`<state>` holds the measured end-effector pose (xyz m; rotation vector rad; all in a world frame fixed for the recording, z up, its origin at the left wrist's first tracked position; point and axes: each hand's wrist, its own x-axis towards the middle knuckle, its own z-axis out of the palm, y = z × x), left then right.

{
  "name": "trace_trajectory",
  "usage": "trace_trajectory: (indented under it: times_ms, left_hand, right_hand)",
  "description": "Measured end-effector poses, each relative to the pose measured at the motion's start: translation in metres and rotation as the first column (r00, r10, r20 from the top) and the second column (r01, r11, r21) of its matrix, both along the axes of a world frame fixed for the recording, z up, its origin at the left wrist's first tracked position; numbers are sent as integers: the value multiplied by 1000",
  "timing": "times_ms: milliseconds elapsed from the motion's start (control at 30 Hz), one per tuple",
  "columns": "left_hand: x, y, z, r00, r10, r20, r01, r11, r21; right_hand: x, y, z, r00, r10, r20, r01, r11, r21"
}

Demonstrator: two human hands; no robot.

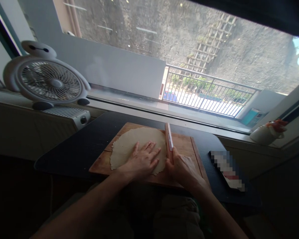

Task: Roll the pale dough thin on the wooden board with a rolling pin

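A wide, thin sheet of pale dough (124, 146) with a ragged edge lies flat on a wooden board (189, 156). My left hand (144, 157) rests on the dough with its fingers spread. At the right edge of the dough, my right hand (178, 164) is closed around the near end of a wooden rolling pin (167, 136). The pin points away from me and carries a printed label. Its near end is hidden in my grip.
The board sits on a dark table (72, 149). A blurred-out, narrow object (226, 171) lies on its right side. Behind, a white fan (54, 81) stands at the left and a pale pot (265, 134) at the right, along the window.
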<state>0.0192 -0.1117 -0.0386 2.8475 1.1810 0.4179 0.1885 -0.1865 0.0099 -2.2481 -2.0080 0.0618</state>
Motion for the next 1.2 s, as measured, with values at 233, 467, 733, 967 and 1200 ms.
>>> trace_trajectory:
  times_ms: [233,467,733,967,1200]
  left_hand:
    - [28,22,-2,998,-60,10,60,998,-27]
    - [28,20,-4,996,-89,-14,89,996,-26]
    - [26,19,1,996,-91,-20,91,996,-1]
    - [39,12,6,995,-90,-37,90,996,13]
    - [13,41,19,995,-92,49,92,996,5]
  right_hand:
    - [8,3,1,998,-55,11,55,998,9]
    - [12,7,-6,999,-16,-44,17,1000,21]
    - [29,-1,-6,999,-33,-37,34,999,27]
    - [27,4,-8,999,-31,-26,32,999,27]
    - [23,-3,-6,990,6,-139,-6,1000,3]
